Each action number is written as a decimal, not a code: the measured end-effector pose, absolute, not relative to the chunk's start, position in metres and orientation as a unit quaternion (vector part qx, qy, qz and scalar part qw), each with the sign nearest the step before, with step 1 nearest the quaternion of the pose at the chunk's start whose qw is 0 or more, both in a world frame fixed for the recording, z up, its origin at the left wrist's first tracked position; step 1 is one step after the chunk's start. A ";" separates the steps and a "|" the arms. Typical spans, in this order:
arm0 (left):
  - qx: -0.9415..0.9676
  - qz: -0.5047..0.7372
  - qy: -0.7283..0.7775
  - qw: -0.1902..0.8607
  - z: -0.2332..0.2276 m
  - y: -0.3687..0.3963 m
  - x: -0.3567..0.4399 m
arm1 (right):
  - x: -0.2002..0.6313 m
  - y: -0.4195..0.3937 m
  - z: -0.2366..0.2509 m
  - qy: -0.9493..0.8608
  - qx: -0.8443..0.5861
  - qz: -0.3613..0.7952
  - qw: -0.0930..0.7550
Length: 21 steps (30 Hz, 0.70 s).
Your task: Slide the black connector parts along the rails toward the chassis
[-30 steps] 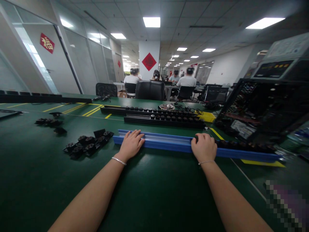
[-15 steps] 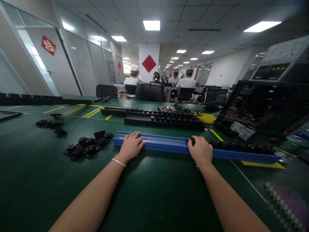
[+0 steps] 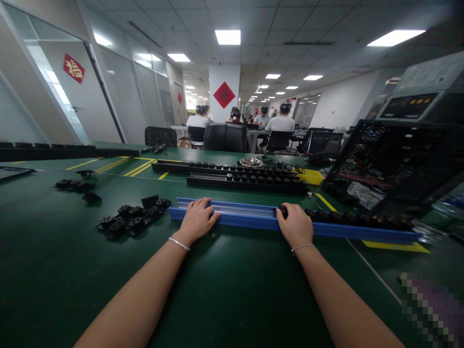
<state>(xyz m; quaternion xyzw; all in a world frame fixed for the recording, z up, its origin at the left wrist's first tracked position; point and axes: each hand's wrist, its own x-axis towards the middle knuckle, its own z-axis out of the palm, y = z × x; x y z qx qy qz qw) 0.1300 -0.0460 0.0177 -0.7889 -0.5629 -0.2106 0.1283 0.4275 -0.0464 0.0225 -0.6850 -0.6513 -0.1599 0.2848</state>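
A long blue channel rail (image 3: 250,217) lies across the green table (image 3: 224,290) in front of me. My left hand (image 3: 196,220) rests flat on the rail's left end, fingers spread over its top. My right hand (image 3: 296,224) sits on the rail further right, fingers curled over the left end of a row of black sockets (image 3: 348,218) seated in the channel. The rail between my two hands holds no sockets.
Loose black sockets (image 3: 132,216) lie left of the rail, more (image 3: 74,186) further left. Two black rails with sockets (image 3: 246,182) lie behind. An open computer case (image 3: 391,164) stands at right. Chairs (image 3: 225,137) and seated people are at far tables.
My right hand has slid left along the rail, and the row of black sockets has moved left with it. My left hand has stayed on the rail's left end.
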 end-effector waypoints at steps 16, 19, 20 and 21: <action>-0.793 -0.222 -0.547 0.149 0.015 -0.046 0.130 | 0.421 -0.043 0.016 -0.659 -0.655 -0.094 0.357; -0.792 -0.220 -0.550 0.147 0.015 -0.046 0.130 | 0.417 -0.043 0.015 -0.666 -0.646 -0.076 0.366; -0.792 -0.219 -0.551 0.146 0.015 -0.046 0.130 | 0.416 -0.043 0.014 -0.667 -0.643 -0.072 0.369; -0.792 -0.219 -0.551 0.145 0.016 -0.046 0.130 | 0.416 -0.042 0.014 -0.669 -0.640 -0.068 0.373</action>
